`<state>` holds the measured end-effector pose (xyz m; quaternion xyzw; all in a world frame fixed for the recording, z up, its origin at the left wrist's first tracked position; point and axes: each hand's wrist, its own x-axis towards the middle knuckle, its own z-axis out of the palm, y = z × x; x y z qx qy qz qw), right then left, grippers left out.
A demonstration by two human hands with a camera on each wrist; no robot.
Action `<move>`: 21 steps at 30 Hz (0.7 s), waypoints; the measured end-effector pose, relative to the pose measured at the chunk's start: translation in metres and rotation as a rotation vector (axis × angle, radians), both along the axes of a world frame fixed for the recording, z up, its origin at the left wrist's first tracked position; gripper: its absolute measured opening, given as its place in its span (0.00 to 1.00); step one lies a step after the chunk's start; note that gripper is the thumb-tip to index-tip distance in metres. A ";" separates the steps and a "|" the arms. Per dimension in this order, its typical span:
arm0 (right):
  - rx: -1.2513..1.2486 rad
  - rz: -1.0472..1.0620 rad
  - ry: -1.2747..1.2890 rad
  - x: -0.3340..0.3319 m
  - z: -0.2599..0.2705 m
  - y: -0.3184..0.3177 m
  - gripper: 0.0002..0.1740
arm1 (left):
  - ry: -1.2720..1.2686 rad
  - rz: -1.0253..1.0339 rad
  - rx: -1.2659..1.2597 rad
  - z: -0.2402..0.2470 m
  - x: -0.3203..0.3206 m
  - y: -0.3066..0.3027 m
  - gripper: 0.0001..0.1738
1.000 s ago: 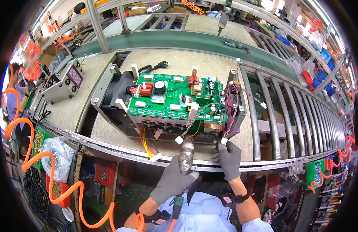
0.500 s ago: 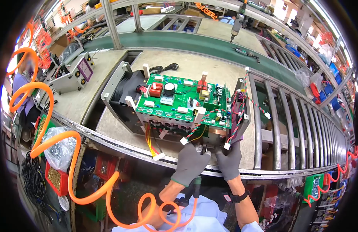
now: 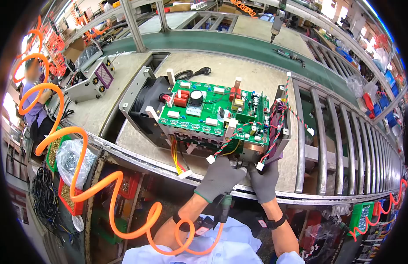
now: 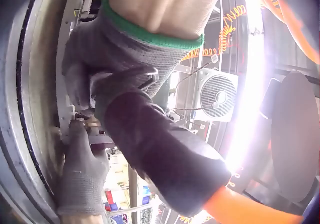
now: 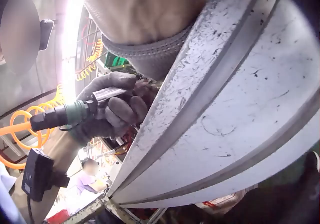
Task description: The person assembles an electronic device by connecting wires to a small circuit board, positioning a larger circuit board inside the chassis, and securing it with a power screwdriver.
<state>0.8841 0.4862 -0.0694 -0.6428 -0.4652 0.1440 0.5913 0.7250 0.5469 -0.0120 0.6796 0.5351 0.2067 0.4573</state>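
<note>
In the head view, a welder-like unit with a green circuit board (image 3: 204, 108) on top and a black fan (image 3: 147, 99) at its left stands on the bench. My gloved left hand (image 3: 219, 178) grips an air screwdriver (image 5: 109, 93), fed by an orange coiled hose (image 3: 118, 204). The driver's front end is hidden by the hand, low at the unit's front right. Close beside it, my gloved right hand (image 3: 263, 178) reaches under the board's right corner, by the purple-edged end panel (image 3: 279, 143). Its fingertips (image 4: 79, 126) are near the driver's front; I cannot tell whether they pinch something.
Loose wires with white connectors (image 3: 260, 166) hang before the unit. Metal rollers (image 3: 334, 145) run along the right. A second unit (image 3: 89, 86) stands at left, and a person (image 3: 36, 103) sits beyond it. Bins of screws (image 3: 69, 198) are at the lower left.
My left hand has moved forward with the air screwdriver, in under the unit's front right, beside my right hand. The right hand has reached slightly further in. The head view has shifted.
</note>
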 end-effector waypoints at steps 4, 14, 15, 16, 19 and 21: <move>-0.015 -0.003 0.035 -0.002 0.005 0.001 0.25 | 0.101 -0.111 -0.146 0.009 -0.001 0.009 0.30; -0.027 0.033 0.032 -0.007 0.011 -0.001 0.28 | 0.126 -0.247 -0.114 0.009 -0.005 0.022 0.34; -0.031 0.034 0.037 -0.008 0.010 -0.002 0.28 | 0.120 -0.262 -0.155 0.014 -0.006 0.024 0.35; -0.033 0.034 0.040 -0.008 0.010 -0.002 0.28 | 0.152 -0.297 -0.240 0.029 -0.007 0.025 0.33; -0.036 0.052 0.120 -0.006 0.005 -0.001 0.28 | 0.071 -0.275 -0.152 0.028 -0.007 0.022 0.29; -0.015 0.064 0.105 -0.004 0.002 -0.001 0.27 | 0.114 -0.270 -0.142 0.019 -0.004 0.023 0.27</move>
